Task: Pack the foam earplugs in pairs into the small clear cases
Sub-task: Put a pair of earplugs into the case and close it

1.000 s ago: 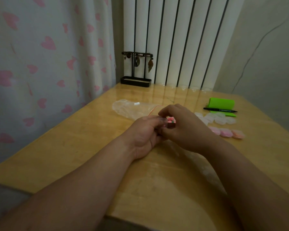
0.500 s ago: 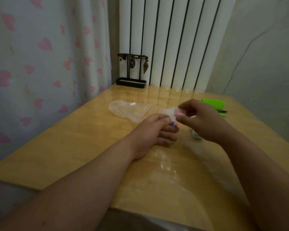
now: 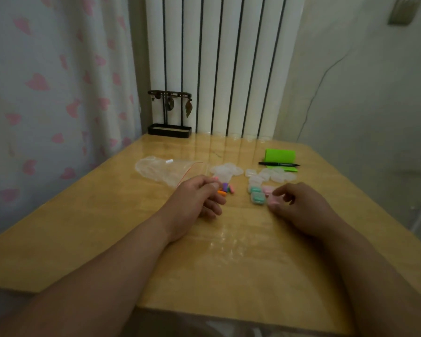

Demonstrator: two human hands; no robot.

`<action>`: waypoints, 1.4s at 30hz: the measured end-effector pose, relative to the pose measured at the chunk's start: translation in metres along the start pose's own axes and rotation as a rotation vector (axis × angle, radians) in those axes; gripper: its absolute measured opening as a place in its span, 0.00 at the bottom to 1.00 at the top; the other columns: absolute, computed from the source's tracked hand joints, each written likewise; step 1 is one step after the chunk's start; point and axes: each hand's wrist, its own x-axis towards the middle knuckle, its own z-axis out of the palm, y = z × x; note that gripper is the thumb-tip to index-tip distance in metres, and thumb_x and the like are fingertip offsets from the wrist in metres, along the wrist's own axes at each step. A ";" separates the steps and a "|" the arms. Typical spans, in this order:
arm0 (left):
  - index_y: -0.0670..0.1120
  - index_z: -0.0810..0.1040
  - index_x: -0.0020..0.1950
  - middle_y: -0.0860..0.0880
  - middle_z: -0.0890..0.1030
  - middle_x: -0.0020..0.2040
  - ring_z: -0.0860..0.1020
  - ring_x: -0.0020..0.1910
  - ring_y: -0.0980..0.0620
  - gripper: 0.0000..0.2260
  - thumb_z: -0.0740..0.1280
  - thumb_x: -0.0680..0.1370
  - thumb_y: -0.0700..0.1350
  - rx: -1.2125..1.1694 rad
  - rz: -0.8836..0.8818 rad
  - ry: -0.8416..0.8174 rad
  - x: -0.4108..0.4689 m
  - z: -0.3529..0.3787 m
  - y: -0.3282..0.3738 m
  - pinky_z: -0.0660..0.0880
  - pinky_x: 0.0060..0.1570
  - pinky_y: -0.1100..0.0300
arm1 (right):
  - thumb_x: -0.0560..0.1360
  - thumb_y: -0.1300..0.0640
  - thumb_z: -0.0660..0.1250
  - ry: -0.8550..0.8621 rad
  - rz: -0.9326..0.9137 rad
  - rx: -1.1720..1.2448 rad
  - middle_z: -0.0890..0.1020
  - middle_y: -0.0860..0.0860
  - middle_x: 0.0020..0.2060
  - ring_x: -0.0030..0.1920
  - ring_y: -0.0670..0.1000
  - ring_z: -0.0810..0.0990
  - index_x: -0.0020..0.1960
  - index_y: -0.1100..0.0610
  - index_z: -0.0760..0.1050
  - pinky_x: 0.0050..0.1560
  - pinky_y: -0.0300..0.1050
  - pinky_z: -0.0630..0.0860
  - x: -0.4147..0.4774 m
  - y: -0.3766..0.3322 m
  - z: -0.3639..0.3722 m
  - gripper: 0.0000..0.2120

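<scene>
Earplugs [image 3: 225, 189], the loose ones (orange, purple, pink), lie in a small heap on the table [image 3: 107, 227], right at the tips of the left hand [image 3: 197, 200].

**Change:**
- A second ago both hands met mid-table over one case with a pink plug in it.
- Half a second ago the right hand [image 3: 301, 207] carried that case off to its side.
- Now it is down at the pink cases [image 3: 272, 201], which sit just beside the teal cases [image 3: 257, 197].
- The left hand has gone to the loose heap.

**Meaning:** likely one more pair is packed and filed with the finished ones, and the next pair is starting. Several plugs are still loose, so the job isn't done.

**Grip:**
- Left: fingers curled, thumb and forefinger at the heap. I can't tell if a plug is pinched.
- Right: fingers loosely bent around the nearest pink case. I can't tell whether it is let go or still held.

**Further out:**
- Empty clear cases [image 3: 226, 171] are piled behind the plugs, with a second pile [image 3: 272, 175] to the right.
- A zip bag [image 3: 163, 170] lies flat to the left.
- A green pad [image 3: 280, 155] has a black pen [image 3: 278, 163] across it.
- A jewellery stand [image 3: 169, 113] is at the far edge.

**Writing:** none legible. The small white tag on the bag is too small to read, and nothing readable shows on the pen or pad.
</scene>
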 end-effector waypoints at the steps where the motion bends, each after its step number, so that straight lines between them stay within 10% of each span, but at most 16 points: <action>1: 0.42 0.81 0.65 0.40 0.87 0.48 0.84 0.41 0.46 0.10 0.65 0.88 0.44 -0.003 0.000 -0.001 0.000 -0.001 0.000 0.80 0.39 0.55 | 0.77 0.43 0.75 0.001 0.000 0.001 0.77 0.47 0.52 0.46 0.44 0.79 0.64 0.47 0.82 0.39 0.36 0.70 0.000 0.001 0.001 0.18; 30: 0.47 0.78 0.63 0.43 0.87 0.46 0.81 0.38 0.50 0.13 0.55 0.90 0.42 0.008 0.159 0.152 0.059 0.044 0.029 0.78 0.33 0.56 | 0.82 0.52 0.69 0.285 0.025 0.109 0.82 0.45 0.49 0.48 0.45 0.80 0.61 0.48 0.81 0.48 0.47 0.79 0.014 -0.019 0.007 0.08; 42: 0.50 0.80 0.58 0.47 0.86 0.40 0.77 0.32 0.52 0.12 0.57 0.88 0.43 0.011 0.247 0.261 0.063 0.029 0.024 0.77 0.34 0.55 | 0.77 0.35 0.69 -0.078 0.229 -0.541 0.80 0.50 0.42 0.43 0.53 0.80 0.52 0.52 0.77 0.37 0.47 0.72 0.113 -0.077 0.028 0.20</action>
